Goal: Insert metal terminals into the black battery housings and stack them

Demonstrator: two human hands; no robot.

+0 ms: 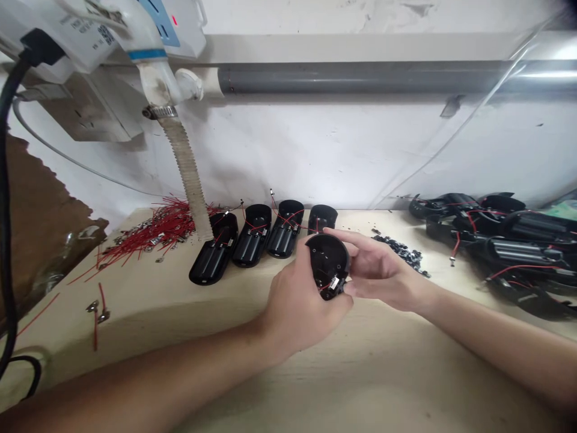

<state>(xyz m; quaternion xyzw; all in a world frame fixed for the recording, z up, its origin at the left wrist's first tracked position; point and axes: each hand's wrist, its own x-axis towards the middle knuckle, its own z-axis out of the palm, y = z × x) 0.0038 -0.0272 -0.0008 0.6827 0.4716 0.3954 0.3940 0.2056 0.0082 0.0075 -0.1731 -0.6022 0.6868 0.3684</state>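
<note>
A black plastic housing (330,258) with a rounded end is held up over the table, tilted so that its hollow inside faces me. Inside it are a small white part and a bit of red wire. My left hand (297,300) wraps round its left side and underside. On the other side, my right hand (383,267) grips the edge, thumb low and forefinger at the top; whether a small part is between those fingertips is hidden. Just behind stands a similar black housing (323,218), partly covered by my hands.
More black housings (250,243) with red wires stand in a row along the wall. Left lies a heap of red wires (155,231) with metal ends, below a ribbed hose (187,165). Small black parts (403,252) and a pile of housings (518,240) lie right.
</note>
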